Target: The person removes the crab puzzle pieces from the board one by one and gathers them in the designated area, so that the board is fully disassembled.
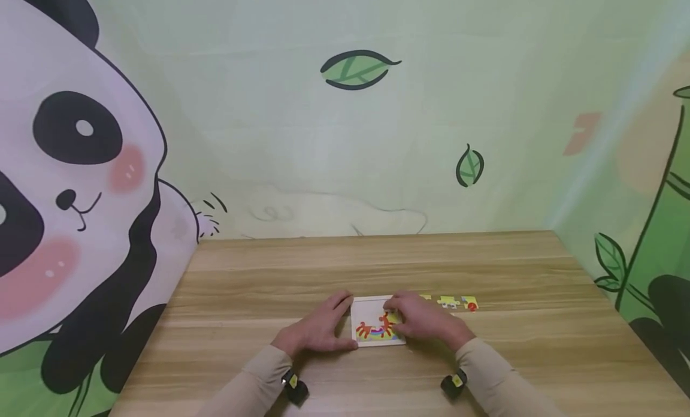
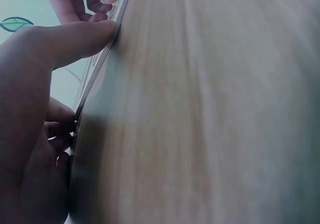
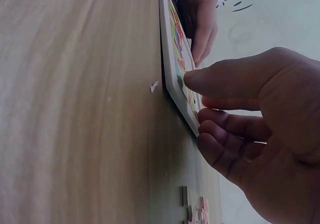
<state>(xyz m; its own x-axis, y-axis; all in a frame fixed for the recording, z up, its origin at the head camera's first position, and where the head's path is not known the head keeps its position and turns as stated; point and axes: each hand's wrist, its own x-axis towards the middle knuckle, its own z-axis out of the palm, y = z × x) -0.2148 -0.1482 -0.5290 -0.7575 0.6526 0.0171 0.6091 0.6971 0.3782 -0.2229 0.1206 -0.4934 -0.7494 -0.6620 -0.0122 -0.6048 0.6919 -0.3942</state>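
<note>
A square jigsaw puzzle in a pale frame lies on the table, orange animals and a rainbow on its lower part; its upper left is plain white. My left hand holds the frame's left side, thumb at the near corner and fingers at the far one. Over the right side curls my right hand. In the right wrist view its thumb rests on the printed surface of the puzzle, with the other fingers bent at the frame's edge. Whether a loose piece lies beneath those fingers is hidden.
Loose puzzle pieces lie right of the frame, among them a yellow and white piece and one with a red spot. A small pale scrap is on the wooden table. A printed panda wall stands behind.
</note>
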